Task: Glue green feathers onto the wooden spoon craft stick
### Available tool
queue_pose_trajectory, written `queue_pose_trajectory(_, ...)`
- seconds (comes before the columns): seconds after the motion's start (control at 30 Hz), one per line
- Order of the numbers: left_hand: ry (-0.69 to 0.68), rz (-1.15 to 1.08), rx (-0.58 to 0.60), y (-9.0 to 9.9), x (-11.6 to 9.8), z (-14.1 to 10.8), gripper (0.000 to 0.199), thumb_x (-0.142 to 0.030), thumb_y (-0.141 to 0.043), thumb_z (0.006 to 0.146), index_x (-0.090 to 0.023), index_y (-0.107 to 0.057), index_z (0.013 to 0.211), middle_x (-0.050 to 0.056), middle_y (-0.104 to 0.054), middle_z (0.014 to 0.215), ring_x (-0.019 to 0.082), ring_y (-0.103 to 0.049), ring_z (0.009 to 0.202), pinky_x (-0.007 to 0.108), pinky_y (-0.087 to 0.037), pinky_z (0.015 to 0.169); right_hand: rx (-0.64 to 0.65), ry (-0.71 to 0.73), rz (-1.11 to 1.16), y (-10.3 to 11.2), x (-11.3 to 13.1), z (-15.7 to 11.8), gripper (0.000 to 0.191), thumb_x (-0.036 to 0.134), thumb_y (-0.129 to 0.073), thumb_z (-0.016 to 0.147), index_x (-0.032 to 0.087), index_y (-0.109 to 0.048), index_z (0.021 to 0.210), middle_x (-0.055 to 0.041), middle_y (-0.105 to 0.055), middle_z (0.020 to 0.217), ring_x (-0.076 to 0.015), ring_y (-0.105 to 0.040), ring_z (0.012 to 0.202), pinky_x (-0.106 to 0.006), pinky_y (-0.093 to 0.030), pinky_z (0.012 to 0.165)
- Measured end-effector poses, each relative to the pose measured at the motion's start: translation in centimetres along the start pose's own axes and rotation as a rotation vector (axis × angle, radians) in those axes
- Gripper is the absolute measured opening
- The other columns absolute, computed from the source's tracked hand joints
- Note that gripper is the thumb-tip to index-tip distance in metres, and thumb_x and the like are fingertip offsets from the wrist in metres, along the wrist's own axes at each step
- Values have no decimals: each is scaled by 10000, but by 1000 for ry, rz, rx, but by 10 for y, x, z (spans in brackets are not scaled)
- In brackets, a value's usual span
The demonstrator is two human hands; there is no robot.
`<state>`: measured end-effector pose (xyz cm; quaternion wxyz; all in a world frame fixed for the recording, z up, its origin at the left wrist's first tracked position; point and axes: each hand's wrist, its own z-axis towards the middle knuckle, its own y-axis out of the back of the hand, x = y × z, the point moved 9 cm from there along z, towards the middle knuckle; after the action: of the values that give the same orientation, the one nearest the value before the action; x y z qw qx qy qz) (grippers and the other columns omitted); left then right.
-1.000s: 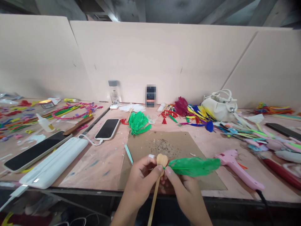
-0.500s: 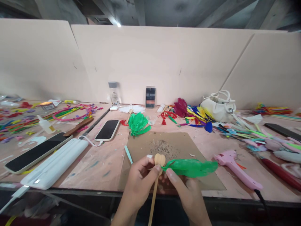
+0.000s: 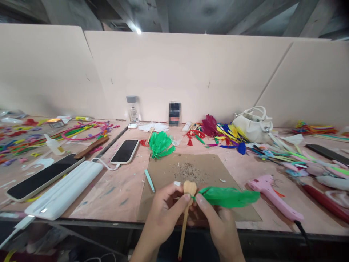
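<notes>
1. Left hand (image 3: 169, 211), gripping wooden stick (image 3: 183, 229) over the table's near edge; long axis near to far, head far.
2. Right hand (image 3: 219, 222), pinching green feather (image 3: 231, 197) near its quill; long axis left to right, tip right.
3. Pinkish, stained table (image 3: 114, 193); brown cardboard (image 3: 160, 174); pale panels (image 3: 174, 65) stand far.
4. Stick: pale, slim, round-headed. Feather: vivid, broad.

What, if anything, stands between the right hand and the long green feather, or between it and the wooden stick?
Nothing visible separates the right hand from the green feather; the left thumb covers the wooden stick where the visible quill ends.
</notes>
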<state>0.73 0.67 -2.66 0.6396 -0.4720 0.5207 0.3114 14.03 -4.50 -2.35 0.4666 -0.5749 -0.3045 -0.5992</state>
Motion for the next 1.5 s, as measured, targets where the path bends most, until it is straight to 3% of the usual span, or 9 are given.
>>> queue_pose_trajectory(0.27,-56,-26,-54,3,-4,2,364,-515,-840,810,-160,-765,841,31,-703,751,168,-665,682,238,-556,619,-53,20,123,11,-17,7,448,516,-773,932,189,-655,649,-26,-621,632,-185,-574,606,-271,-478,602)
queue_pose_trajectory(0.53,-87,51,-37,-1,-13,2,301,-440,-838,826,-166,-725,776,3,-671,690,140,-616,640,211,-494,604,-73,56,-48,9,5,2,356,484,-739,901,205,-716,681,-20,-678,682,-215,-655,683,-270,-539,664)
queue_pose_trajectory(0.7,-82,84,-101,9,-8,4,376,-497,-845,802,-152,-698,783,-16,-608,650,114,-544,602,193,-433,568,52,64,-19,0,4,3,350,511,-731,932,212,-733,751,-30,-689,718,-226,-664,710,-282,-569,702)
queue_pose_trajectory(0.8,-62,55,-116,12,-3,5,399,-529,-827,817,-150,-703,829,-16,-607,666,106,-529,585,192,-430,555,235,24,-9,-15,-4,5,344,524,-710,957,204,-724,834,-39,-697,772,-221,-660,722,-293,-567,724)
queue_pose_trajectory(0.93,-120,31,-139,13,-7,7,393,-496,-821,837,-148,-670,738,-15,-607,658,99,-535,593,184,-441,567,478,98,-244,-37,-2,2,265,393,-644,968,179,-698,822,-23,-669,745,-179,-599,665,-242,-440,610)
queue_pose_trajectory(1.03,-115,-9,-173,16,-8,7,354,-457,-850,816,-145,-701,740,-6,-643,647,101,-557,579,182,-448,555,518,90,-332,-41,-2,1,254,363,-625,940,173,-647,773,7,-603,682,-147,-508,606,-231,-338,556)
queue_pose_trajectory(1.23,-129,-28,-197,17,-3,6,310,-455,-831,844,-157,-759,798,20,-723,729,125,-625,644,194,-493,608,531,61,-378,-44,-6,2,356,422,-530,968,175,-607,723,-6,-586,657,-174,-523,609,-261,-320,572)
queue_pose_trajectory(1.37,-175,149,-189,20,-18,7,369,-528,-753,895,-169,-783,818,38,-752,807,169,-675,780,215,-531,702,515,68,-349,-41,-6,4,361,461,-512,989,182,-602,779,0,-564,686,-178,-513,635,-261,-342,587)
queue_pose_trajectory(1.5,-236,559,-36,19,-66,23,585,-651,-463,1006,-174,-796,950,97,-785,979,254,-726,937,297,-592,741,476,95,-356,-27,-4,13,409,518,-427,1050,201,-589,849,-13,-570,773,-209,-550,729,-291,-398,662)
